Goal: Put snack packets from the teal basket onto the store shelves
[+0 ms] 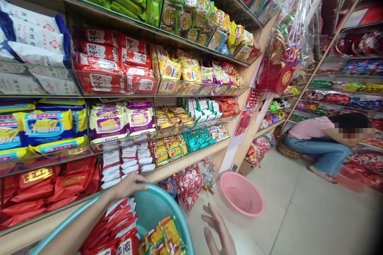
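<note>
My left hand (130,186) has its fingers curled over the far rim of a teal plastic basket (158,203). Inside the basket lie red-and-white snack packets (116,227) on the left and a few orange-and-green packets (165,237) on the right. My forearm crosses over the basket and hides part of it. To the right of the basket, my right hand (218,229) is in the air with its fingers apart, holding nothing. White packets (128,159) fill a shelf compartment just behind my left hand.
Glass-fronted shelves (119,143) of packaged snacks rise on the left. A pink basin (241,194) stands on the tiled floor (287,223), near bagged red goods (190,185). A person (323,139) crouches on the right by more shelves. Plastic-wrapped decorations (278,63) hang at the shelf end.
</note>
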The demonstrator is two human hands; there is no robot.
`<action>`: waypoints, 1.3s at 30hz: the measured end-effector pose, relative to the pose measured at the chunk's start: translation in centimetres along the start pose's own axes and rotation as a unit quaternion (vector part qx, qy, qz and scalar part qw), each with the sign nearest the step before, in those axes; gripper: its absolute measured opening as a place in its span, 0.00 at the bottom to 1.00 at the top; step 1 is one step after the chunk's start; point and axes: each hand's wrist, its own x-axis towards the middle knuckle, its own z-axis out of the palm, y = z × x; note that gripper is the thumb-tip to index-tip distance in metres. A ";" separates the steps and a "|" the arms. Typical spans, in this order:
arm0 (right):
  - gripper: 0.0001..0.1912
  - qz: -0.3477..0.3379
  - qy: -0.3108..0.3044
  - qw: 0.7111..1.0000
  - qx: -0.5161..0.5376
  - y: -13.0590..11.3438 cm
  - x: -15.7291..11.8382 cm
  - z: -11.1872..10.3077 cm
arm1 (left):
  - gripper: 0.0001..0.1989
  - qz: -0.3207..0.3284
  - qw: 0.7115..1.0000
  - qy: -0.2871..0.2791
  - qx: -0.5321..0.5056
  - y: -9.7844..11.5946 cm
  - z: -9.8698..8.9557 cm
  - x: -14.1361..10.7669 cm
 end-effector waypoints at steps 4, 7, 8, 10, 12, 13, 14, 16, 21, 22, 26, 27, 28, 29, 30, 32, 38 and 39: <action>0.25 -0.112 0.008 0.991 -0.069 -6.2 6.9 -2.6 | 0.16 0.004 1.000 0.001 0.003 0.1 0.0 0.0; 0.23 -0.239 -0.003 0.964 -0.119 -11.3 14.2 -4.6 | 0.16 0.003 1.000 0.008 -0.002 -0.1 0.0 0.1; 0.22 -0.280 -0.007 0.950 -0.142 -12.8 16.8 -5.1 | 0.17 0.004 1.000 0.010 -0.005 -0.2 0.0 0.2; 0.21 -0.341 0.003 0.917 -0.208 -15.5 22.0 -5.6 | 0.17 0.003 1.000 0.010 -0.003 -0.4 0.0 0.2; 0.21 -0.341 -0.002 0.883 -0.322 -17.6 26.6 -5.4 | 0.18 0.002 1.000 0.011 0.010 -0.5 0.0 0.2; 0.22 -0.317 -0.016 0.860 -0.399 -18.4 28.5 -5.0 | 0.18 0.002 1.000 0.012 0.018 -0.5 -0.1 0.2; 0.22 -0.295 -0.035 0.836 -0.461 -19.1 30.2 -4.5 | 0.18 0.002 1.000 0.014 0.027 -0.5 -0.1 0.2; 0.23 -0.268 -0.064 0.807 -0.523 -20.1 32.6 -3.2 | 0.18 0.003 0.999 0.016 0.032 -0.5 -0.1 0.1; 0.31 -0.251 -0.122 0.773 -0.569 -21.0 36.0 0.1 | 0.16 0.020 0.999 0.018 0.026 -1.0 0.0 0.2; 0.33 -0.246 -0.132 0.768 -0.577 -21.1 36.5 0.6 | 0.16 0.024 0.999 0.020 0.028 -1.1 0.0 0.2; 0.37 -0.212 -0.162 0.749 -0.606 -21.3 38.3 2.2 | 0.13 0.028 0.999 0.027 0.030 -1.5 0.0 0.2; 0.37 -0.205 -0.168 0.745 -0.612 -21.4 38.6 2.4 | 0.13 0.028 0.999 0.027 0.028 -1.5 0.0 0.2; 0.37 -0.199 -0.173 0.741 -0.617 -21.4 38.9 2.6 | 0.12 0.027 0.999 0.028 0.028 -1.5 0.0 0.2; 0.37 -0.194 -0.178 0.738 -0.621 -21.5 39.2 2.8 | 0.12 0.027 0.999 0.028 0.027 -1.4 0.1 0.1; 0.37 -0.189 -0.182 0.735 -0.625 -21.5 39.4 2.9 | 0.12 0.027 0.999 0.030 0.027 -1.3 0.1 0.1; 0.35 -0.182 -0.186 0.731 -0.631 -21.7 39.6 3.1 | 0.12 0.025 0.999 0.032 0.026 -1.0 0.0 0.0; 0.29 -0.201 -0.173 0.725 -0.635 -21.5 40.0 3.1 | 0.12 0.018 0.999 0.033 0.015 -0.6 0.1 -0.2; 0.28 -0.208 -0.169 0.725 -0.635 -21.4 40.0 3.0 | 0.13 0.016 0.999 0.033 0.013 -0.6 0.1 -0.2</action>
